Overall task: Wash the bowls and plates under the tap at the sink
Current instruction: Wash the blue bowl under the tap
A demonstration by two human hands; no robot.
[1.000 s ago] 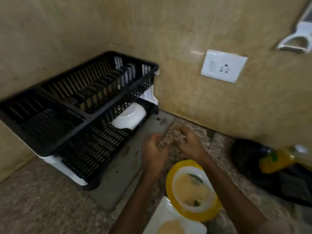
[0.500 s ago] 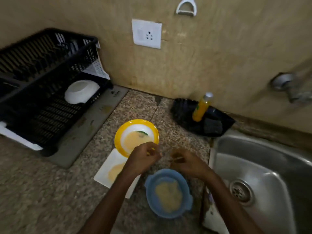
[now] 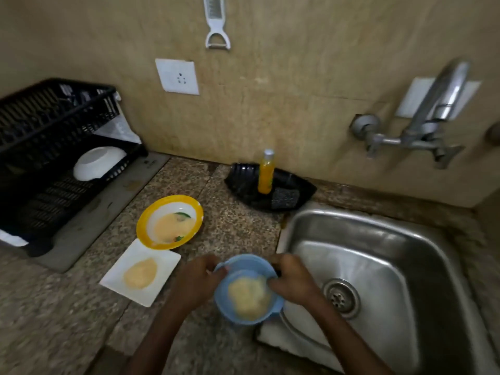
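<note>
A blue bowl (image 3: 247, 269) smeared with yellow residue sits at the counter's edge beside the steel sink (image 3: 405, 247). My left hand (image 3: 196, 280) grips its left rim and my right hand (image 3: 293, 280) grips its right rim. A yellow-rimmed plate (image 3: 147, 216) with yellow residue lies on the counter to the left, partly over a white square plate (image 3: 130, 266) that is also smeared. The tap (image 3: 433, 112) juts from the wall above the sink; no water shows.
A black dish rack (image 3: 48, 125) at the left holds a white bowl (image 3: 94, 161). A black tray (image 3: 297, 185) by the wall carries an orange soap bottle (image 3: 265, 174) and a scrub pad (image 3: 284, 197). A socket (image 3: 177, 76) and a grater (image 3: 216, 20) are on the wall.
The view swung right from the dish rack to the sink. Both hands moved down from above the counter and took hold of the blue bowl's rim.
</note>
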